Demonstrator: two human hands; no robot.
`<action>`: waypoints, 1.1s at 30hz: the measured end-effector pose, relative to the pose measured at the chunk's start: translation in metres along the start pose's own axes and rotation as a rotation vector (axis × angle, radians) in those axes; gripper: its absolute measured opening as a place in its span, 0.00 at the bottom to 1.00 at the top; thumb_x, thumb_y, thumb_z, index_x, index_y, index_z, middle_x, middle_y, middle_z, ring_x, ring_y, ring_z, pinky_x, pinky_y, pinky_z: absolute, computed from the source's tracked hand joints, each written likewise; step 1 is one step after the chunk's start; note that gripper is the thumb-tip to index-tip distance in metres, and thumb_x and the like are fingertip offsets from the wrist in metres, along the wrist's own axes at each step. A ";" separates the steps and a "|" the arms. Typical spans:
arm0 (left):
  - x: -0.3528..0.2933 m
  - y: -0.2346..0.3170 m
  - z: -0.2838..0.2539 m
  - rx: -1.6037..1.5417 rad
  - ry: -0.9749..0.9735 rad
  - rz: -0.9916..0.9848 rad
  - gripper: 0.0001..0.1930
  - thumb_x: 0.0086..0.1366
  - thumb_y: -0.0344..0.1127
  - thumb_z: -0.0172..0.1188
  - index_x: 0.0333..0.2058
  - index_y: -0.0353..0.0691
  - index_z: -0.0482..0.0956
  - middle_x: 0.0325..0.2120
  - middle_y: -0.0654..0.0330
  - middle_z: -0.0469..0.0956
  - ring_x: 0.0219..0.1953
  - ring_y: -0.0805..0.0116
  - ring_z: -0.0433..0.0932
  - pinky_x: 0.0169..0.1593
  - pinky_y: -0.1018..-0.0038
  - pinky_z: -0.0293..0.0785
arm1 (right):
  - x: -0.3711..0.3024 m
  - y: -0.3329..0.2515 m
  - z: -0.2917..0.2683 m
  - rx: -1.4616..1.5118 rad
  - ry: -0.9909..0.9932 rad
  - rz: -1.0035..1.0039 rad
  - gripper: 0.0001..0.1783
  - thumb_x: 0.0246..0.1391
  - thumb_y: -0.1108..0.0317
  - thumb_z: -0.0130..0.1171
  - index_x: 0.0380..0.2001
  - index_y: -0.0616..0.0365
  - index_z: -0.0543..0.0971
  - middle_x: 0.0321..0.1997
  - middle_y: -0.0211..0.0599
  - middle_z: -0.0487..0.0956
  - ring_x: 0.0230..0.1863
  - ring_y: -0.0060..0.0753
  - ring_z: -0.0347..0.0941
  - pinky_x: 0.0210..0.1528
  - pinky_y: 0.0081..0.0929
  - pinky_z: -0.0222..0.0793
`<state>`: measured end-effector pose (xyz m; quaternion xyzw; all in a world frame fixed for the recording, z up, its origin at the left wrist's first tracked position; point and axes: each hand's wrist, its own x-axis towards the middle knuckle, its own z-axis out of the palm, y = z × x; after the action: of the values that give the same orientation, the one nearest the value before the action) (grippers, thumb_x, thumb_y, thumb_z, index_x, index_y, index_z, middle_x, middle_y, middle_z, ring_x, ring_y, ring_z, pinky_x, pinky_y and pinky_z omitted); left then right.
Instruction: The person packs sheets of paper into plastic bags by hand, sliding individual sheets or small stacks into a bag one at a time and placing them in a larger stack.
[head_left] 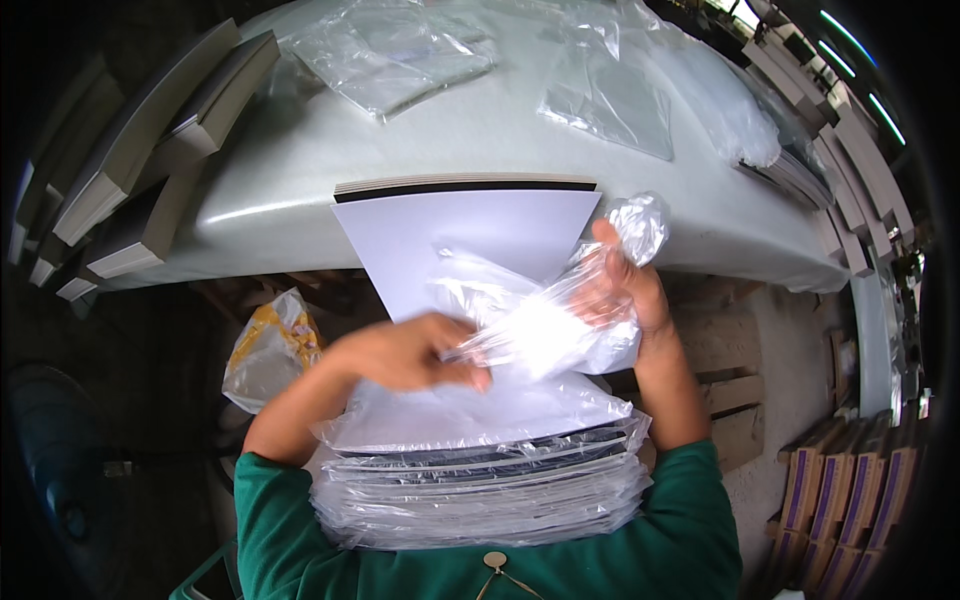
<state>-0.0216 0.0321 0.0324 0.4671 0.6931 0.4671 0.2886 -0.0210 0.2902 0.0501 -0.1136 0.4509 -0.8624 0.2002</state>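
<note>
Clear bag (545,330) partly covers the right hand (625,285); stacked bags (480,505) contain sheets (470,422); left hand (408,352) is half-curled; both pinches stay unclear.

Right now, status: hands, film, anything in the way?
Right hand against film; left hand blurred, grip unclear. Film crumpled, hiding part of white sheet. Wrapped stack nearest body.
</note>
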 end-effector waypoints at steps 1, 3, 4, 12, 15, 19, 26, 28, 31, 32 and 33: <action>-0.012 -0.004 -0.008 -0.435 0.246 -0.016 0.08 0.57 0.37 0.56 0.32 0.38 0.73 0.27 0.57 0.75 0.29 0.68 0.73 0.41 0.68 0.69 | -0.002 -0.002 -0.007 -0.298 -0.111 0.003 0.14 0.46 0.62 0.59 0.31 0.61 0.71 0.33 0.33 0.73 0.28 0.21 0.70 0.30 0.17 0.66; -0.031 -0.008 -0.030 -1.052 0.538 0.434 0.11 0.57 0.40 0.54 0.32 0.38 0.70 0.22 0.60 0.72 0.25 0.68 0.72 0.38 0.70 0.70 | -0.004 -0.005 -0.020 -0.759 -0.260 0.012 0.14 0.47 0.63 0.58 0.33 0.61 0.71 0.35 0.34 0.74 0.32 0.24 0.70 0.34 0.21 0.66; -0.038 -0.016 -0.028 -0.989 0.517 0.328 0.12 0.57 0.41 0.55 0.32 0.38 0.71 0.22 0.61 0.73 0.25 0.70 0.72 0.37 0.72 0.70 | -0.006 -0.007 -0.023 -0.717 -0.220 0.026 0.14 0.48 0.63 0.57 0.34 0.60 0.71 0.35 0.34 0.74 0.34 0.25 0.69 0.37 0.24 0.66; -0.042 -0.014 -0.018 -0.974 0.690 0.303 0.13 0.59 0.45 0.50 0.28 0.41 0.73 0.27 0.57 0.75 0.36 0.65 0.75 0.41 0.71 0.68 | -0.022 0.010 -0.061 -0.666 -0.178 0.047 0.19 0.48 0.66 0.57 0.43 0.61 0.68 0.35 0.32 0.73 0.40 0.27 0.67 0.49 0.28 0.61; -0.042 -0.046 -0.004 -1.192 0.970 -0.171 0.13 0.59 0.46 0.50 0.32 0.42 0.72 0.27 0.59 0.73 0.36 0.66 0.74 0.41 0.72 0.68 | -0.028 0.024 -0.048 -0.365 -0.041 0.049 0.28 0.49 0.64 0.54 0.53 0.59 0.61 0.46 0.36 0.70 0.42 0.29 0.69 0.44 0.27 0.65; -0.061 -0.071 0.026 -0.692 0.501 0.088 0.31 0.44 0.47 0.64 0.44 0.33 0.69 0.36 0.55 0.73 0.39 0.63 0.71 0.41 0.71 0.69 | -0.017 0.055 -0.062 0.304 0.099 -0.252 0.28 0.52 0.56 0.46 0.54 0.55 0.60 0.45 0.43 0.65 0.27 0.30 0.70 0.28 0.22 0.68; -0.064 -0.036 -0.027 -0.720 0.818 0.266 0.22 0.43 0.25 0.58 0.41 0.42 0.75 0.25 0.64 0.64 0.29 0.72 0.65 0.35 0.78 0.65 | 0.035 0.053 -0.058 -0.663 0.700 -0.964 0.06 0.40 0.80 0.54 0.24 0.61 0.69 0.25 0.35 0.69 0.22 0.31 0.64 0.27 0.24 0.65; -0.048 -0.034 -0.050 0.086 1.226 0.096 0.22 0.45 0.18 0.53 0.41 0.42 0.75 0.23 0.65 0.62 0.26 0.73 0.62 0.33 0.83 0.61 | 0.046 0.034 -0.035 -1.157 0.773 -1.081 0.10 0.35 0.82 0.54 0.28 0.63 0.73 0.28 0.35 0.72 0.24 0.31 0.66 0.29 0.25 0.65; -0.039 -0.029 -0.043 0.548 1.411 -0.049 0.17 0.47 0.17 0.52 0.36 0.39 0.77 0.23 0.64 0.63 0.26 0.74 0.62 0.32 0.84 0.60 | 0.041 0.017 -0.003 -1.531 0.688 -0.881 0.20 0.30 0.83 0.54 0.34 0.63 0.76 0.31 0.34 0.74 0.26 0.31 0.69 0.31 0.24 0.65; -0.052 -0.025 -0.034 0.466 1.364 0.029 0.11 0.48 0.20 0.54 0.32 0.36 0.77 0.22 0.63 0.65 0.26 0.75 0.63 0.31 0.84 0.60 | 0.030 0.017 -0.003 -1.574 0.623 -0.925 0.23 0.29 0.83 0.54 0.37 0.62 0.76 0.32 0.35 0.75 0.28 0.31 0.70 0.31 0.24 0.65; -0.068 -0.018 -0.026 0.385 1.307 0.101 0.06 0.49 0.22 0.55 0.28 0.33 0.77 0.22 0.63 0.66 0.25 0.76 0.64 0.30 0.84 0.60 | 0.018 0.018 -0.005 -1.611 0.563 -0.963 0.26 0.27 0.83 0.54 0.39 0.61 0.76 0.33 0.35 0.75 0.29 0.30 0.71 0.32 0.23 0.66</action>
<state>-0.0231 -0.0424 0.0240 0.1640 0.7730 0.5345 -0.2998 -0.0342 0.2764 0.0327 -0.1784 0.8414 -0.2814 -0.4255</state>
